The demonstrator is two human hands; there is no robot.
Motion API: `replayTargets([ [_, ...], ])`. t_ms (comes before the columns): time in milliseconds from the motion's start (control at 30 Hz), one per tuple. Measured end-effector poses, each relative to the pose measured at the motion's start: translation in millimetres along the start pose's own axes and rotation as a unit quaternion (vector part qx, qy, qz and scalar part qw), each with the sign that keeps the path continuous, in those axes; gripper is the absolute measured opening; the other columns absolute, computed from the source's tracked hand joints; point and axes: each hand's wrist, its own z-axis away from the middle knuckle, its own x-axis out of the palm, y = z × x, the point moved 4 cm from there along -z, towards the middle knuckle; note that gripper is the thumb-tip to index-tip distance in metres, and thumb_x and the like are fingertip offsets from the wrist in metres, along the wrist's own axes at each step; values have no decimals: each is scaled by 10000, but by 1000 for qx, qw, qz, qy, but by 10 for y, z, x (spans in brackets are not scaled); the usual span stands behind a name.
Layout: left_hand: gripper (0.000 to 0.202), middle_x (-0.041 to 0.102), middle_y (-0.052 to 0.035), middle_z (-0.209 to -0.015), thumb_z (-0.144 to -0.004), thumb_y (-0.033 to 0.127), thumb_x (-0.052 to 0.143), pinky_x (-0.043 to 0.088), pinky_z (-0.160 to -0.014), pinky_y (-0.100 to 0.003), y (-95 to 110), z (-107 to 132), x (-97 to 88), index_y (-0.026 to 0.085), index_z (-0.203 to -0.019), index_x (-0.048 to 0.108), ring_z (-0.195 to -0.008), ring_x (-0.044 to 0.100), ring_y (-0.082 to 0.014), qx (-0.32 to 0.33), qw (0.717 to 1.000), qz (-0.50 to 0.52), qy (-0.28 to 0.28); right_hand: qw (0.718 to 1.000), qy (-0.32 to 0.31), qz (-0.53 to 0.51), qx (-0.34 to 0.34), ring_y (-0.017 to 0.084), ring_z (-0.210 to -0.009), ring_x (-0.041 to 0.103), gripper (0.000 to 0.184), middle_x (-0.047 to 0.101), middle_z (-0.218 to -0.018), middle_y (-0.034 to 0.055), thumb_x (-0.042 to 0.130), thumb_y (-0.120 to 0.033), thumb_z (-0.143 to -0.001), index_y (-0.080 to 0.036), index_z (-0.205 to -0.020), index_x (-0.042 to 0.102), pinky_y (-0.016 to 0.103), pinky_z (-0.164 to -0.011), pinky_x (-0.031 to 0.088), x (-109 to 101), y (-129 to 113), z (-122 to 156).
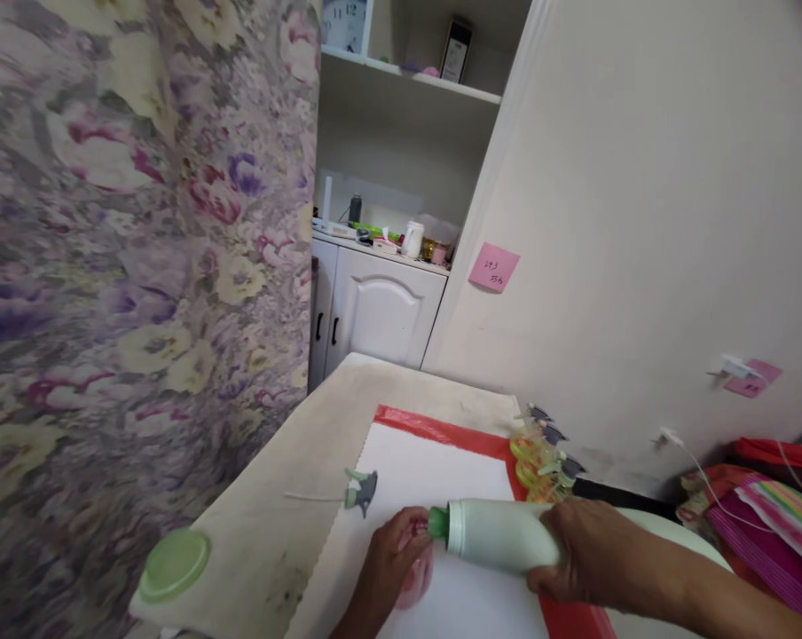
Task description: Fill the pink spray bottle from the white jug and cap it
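Note:
My left hand is closed around the neck of a pink see-through bottle, which stands over the white sheet. In my right hand is a large pale green bottle, tipped almost level with its mouth to the left. Its darker green spout meets the top of the pink bottle; whether liquid flows there I cannot tell. Left of my hands lies a grey and green spray head with a thin tube. A round light green cap sits at the table's left corner.
Several yellowish spray bottles with grey heads stand at the right edge by the wall. Red tape borders the white sheet on the table. A floral curtain hangs left; a white cabinet stands behind. Bright fabrics lie right.

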Motion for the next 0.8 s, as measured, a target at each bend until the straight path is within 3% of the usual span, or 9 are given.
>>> replayTargets([
  [800,182,698,-8,-846,-832,319,582,458,-768,-261,-45,-5,-8,198,-944,660,-840,641,-194,7,1000,-7,-1,1000,-11,-1,-4,313,-797,713,334,770,-867,149,640,-411,-666,-161,-862,744,346,-653,470,-42,-44,39],
])
